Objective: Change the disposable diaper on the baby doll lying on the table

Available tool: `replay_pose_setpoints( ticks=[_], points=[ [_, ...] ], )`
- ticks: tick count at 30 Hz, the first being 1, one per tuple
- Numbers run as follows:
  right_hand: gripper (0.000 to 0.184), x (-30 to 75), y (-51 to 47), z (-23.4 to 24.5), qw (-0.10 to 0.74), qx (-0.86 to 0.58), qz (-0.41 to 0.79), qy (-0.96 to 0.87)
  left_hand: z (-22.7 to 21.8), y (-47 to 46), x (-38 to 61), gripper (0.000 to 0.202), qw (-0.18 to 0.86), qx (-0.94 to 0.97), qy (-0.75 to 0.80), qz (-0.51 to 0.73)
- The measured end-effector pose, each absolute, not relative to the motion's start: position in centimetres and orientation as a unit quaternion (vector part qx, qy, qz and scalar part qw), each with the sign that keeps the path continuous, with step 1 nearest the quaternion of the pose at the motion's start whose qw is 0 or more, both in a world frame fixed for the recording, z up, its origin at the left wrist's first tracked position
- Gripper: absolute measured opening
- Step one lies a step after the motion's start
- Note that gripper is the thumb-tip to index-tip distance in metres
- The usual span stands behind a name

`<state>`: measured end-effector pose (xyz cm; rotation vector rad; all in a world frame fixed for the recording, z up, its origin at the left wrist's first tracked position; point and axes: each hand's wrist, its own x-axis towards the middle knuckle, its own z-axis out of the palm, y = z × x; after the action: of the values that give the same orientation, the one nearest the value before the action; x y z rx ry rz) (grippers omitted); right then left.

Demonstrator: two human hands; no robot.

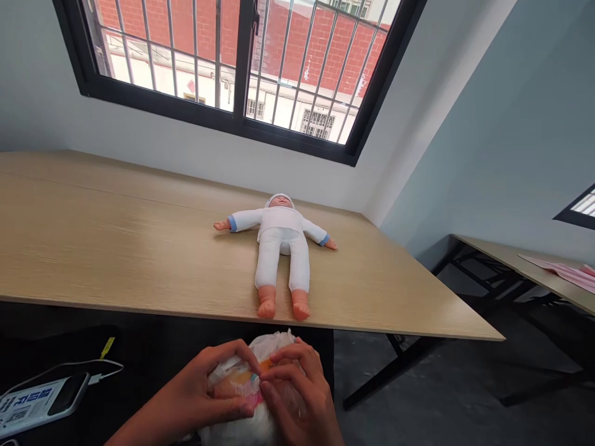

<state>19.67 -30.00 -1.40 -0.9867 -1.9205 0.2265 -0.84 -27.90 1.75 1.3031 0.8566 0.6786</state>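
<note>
A white diaper [274,342] with a frilled edge and an orange and pink printed band is bunched up low in front of me, below the table edge. My left hand [211,387] grips its left side, the index finger and thumb bent over the printed band. From the other side, my right hand [304,387] pinches the band near its middle, with fingertips close to those of my left hand. Beyond them, a baby doll [282,248] in white clothes with blue cuffs lies face up on the table, arms spread and bare feet toward me.
The wooden table [139,260] spans the view under a barred window [242,68]. At lower left lies a phone-like device [46,402] with a white cable. A second table [502,257] on the right bears a pink striped cloth [558,269].
</note>
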Motion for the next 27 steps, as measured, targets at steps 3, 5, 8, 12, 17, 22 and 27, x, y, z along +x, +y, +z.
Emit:
replay_pose_setpoints(
  ticks=[3,5,8,12,17,22,27],
  points=[
    [0.005,19.4,-30.0,-1.2,0.475,-0.386,0.109,-0.783,2.2,-28.0,-0.8,0.039,0.638,0.588,0.395,0.302],
    [0.006,19.2,-30.1,-1.1,0.494,-0.376,0.114,-0.776,2.7,-28.1,-0.7,0.036,0.607,0.603,0.418,0.305],
    [0.005,19.0,-30.1,-1.2,0.523,-0.379,0.121,-0.754,3.1,-28.3,-0.7,0.034,0.564,0.632,0.439,0.301],
    [0.024,19.0,-30.1,-2.0,0.524,-0.374,0.159,-0.748,2.9,-28.5,-0.6,0.035,0.557,0.638,0.438,0.301],
    [0.045,19.0,-30.1,-2.6,0.517,-0.364,0.201,-0.748,2.6,-28.3,-0.5,0.035,0.580,0.634,0.422,0.289],
    [0.043,18.8,-30.4,-2.1,0.508,-0.378,0.188,-0.750,2.7,-28.2,-0.4,0.037,0.594,0.626,0.416,0.286],
    [0.052,19.2,-30.1,-2.1,0.490,-0.371,0.168,-0.770,2.2,-28.1,-0.4,0.039,0.595,0.626,0.417,0.283]
  ],
)
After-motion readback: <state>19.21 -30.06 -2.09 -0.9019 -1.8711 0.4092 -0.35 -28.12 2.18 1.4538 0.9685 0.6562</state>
